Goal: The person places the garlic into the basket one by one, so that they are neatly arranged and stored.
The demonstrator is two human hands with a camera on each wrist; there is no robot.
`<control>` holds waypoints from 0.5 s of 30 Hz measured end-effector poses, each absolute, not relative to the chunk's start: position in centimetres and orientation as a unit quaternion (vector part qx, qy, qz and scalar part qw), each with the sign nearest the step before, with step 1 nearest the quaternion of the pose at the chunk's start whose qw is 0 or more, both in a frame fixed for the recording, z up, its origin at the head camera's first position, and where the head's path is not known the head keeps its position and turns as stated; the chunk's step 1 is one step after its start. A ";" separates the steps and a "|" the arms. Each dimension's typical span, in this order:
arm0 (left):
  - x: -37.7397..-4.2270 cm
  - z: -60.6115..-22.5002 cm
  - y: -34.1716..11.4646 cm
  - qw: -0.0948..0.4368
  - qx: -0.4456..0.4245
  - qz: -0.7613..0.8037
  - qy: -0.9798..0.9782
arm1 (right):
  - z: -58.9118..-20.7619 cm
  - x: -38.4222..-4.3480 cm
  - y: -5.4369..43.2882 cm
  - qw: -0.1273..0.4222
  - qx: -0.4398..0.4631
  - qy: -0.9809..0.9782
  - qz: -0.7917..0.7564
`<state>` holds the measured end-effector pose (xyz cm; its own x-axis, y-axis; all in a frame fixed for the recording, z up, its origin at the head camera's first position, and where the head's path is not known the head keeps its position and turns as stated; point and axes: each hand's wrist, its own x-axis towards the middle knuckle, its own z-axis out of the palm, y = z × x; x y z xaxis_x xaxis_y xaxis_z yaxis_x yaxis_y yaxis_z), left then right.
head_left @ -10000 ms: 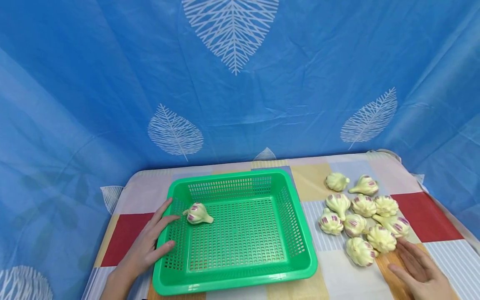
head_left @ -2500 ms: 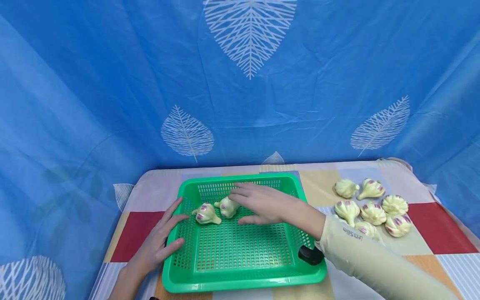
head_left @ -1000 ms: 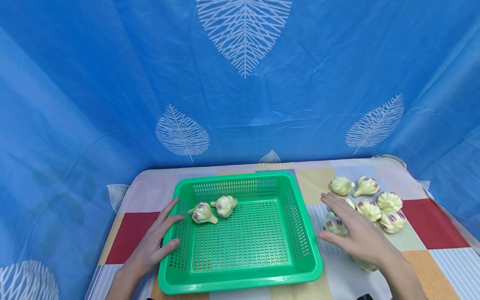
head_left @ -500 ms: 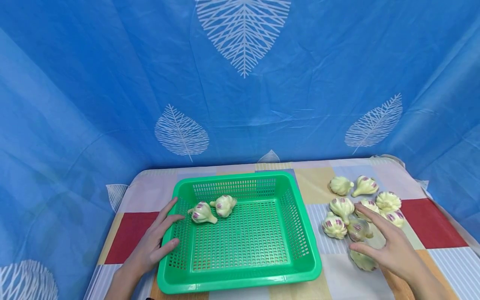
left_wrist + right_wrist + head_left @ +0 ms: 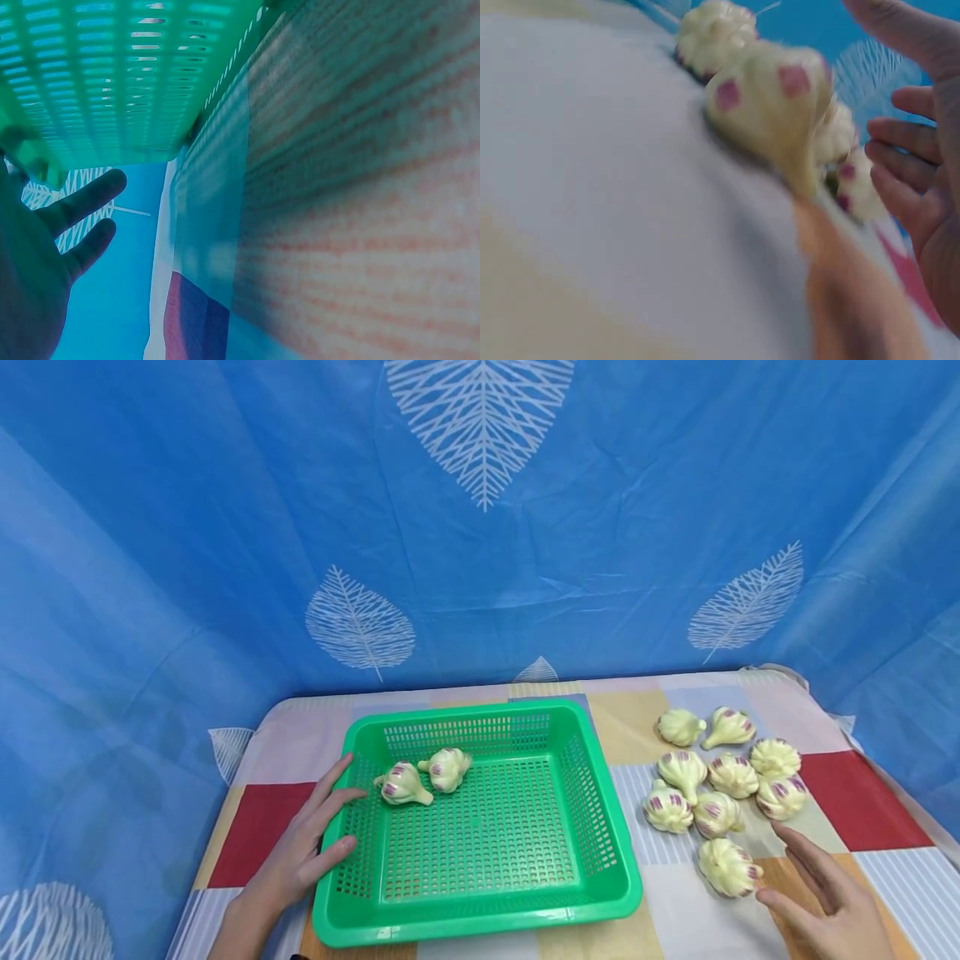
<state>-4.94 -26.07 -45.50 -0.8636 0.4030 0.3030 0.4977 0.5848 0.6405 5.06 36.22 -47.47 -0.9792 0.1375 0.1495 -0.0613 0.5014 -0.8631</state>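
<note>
Since the right hand (image 5: 834,900) has drawn back, empty, fingers relaxed, the nearest garlic bulb (image 5: 727,866) lies uncovered, within reach beside its thumb; the left hand (image 5: 294,853), also holding nothing, rests straight-fingered at the green basket (image 5: 480,924).

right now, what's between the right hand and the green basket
Beside the right hand, the head view shows one garlic bulb, then a strip of tablecloth up to the green basket; more bulbs lie farther back.
</note>
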 end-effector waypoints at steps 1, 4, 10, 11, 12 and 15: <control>-5.0 -45.5 -26.1 0.064 -0.255 -0.378 -0.888 | -48.1 5.5 36.4 0.105 -0.022 -0.833 0.543; -5.0 -45.4 -26.1 0.064 -0.255 -0.378 -0.888 | -49.9 6.8 37.2 0.092 0.008 -0.733 0.674; -5.0 -45.2 -26.2 0.060 -0.251 -0.378 -0.889 | -52.1 7.4 37.9 0.054 -0.026 -0.698 0.714; -5.0 -45.2 -26.2 0.060 -0.250 -0.378 -0.890 | -52.1 7.4 37.8 0.059 -0.030 -0.693 0.718; -5.0 -45.2 -26.2 0.060 -0.249 -0.377 -0.890 | -52.1 7.4 37.6 0.064 -0.038 -0.687 0.723; -4.9 -45.3 -26.2 0.060 -0.249 -0.375 -0.891 | -52.0 7.7 37.3 0.106 -0.010 -0.681 0.724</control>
<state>-4.93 -26.18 -45.27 -0.8692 0.3986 0.2926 0.4879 0.5956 0.6381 7.72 37.28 -51.99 -0.9775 0.1665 0.1297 -0.1396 -0.0493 -0.9890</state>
